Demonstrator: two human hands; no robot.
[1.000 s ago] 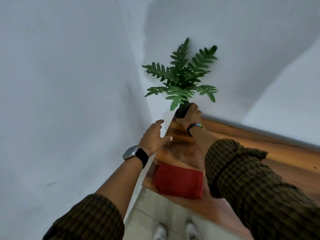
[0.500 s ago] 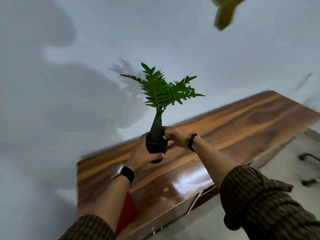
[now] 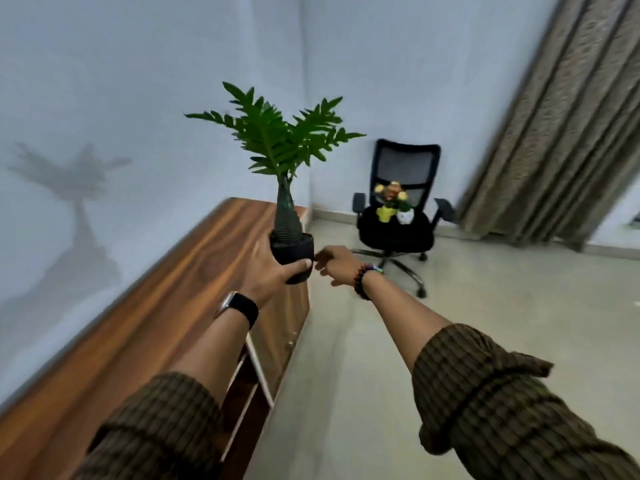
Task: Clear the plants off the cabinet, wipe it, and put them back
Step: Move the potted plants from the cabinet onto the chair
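A green fern plant in a small black pot (image 3: 292,249) is held upright in the air above the far end of the wooden cabinet (image 3: 145,306). My left hand (image 3: 273,271) grips the pot from below and the side. Just to the right of the pot, my right hand (image 3: 337,263) hangs loose with fingers apart, not touching it. Two small flower pots, one yellow (image 3: 385,213) and one white (image 3: 405,216), stand on the seat of a black office chair (image 3: 398,230) across the floor.
The cabinet runs along the left wall, its top bare wood here, with a door edge showing on its front. Pale tiled floor (image 3: 485,323) stretches to the right. Brown curtains (image 3: 571,133) hang at the far right behind the chair.
The view has swung right, from the cabinet top to the room with the chair. The fern pot went from both hands to the left hand alone; the right hand let go.
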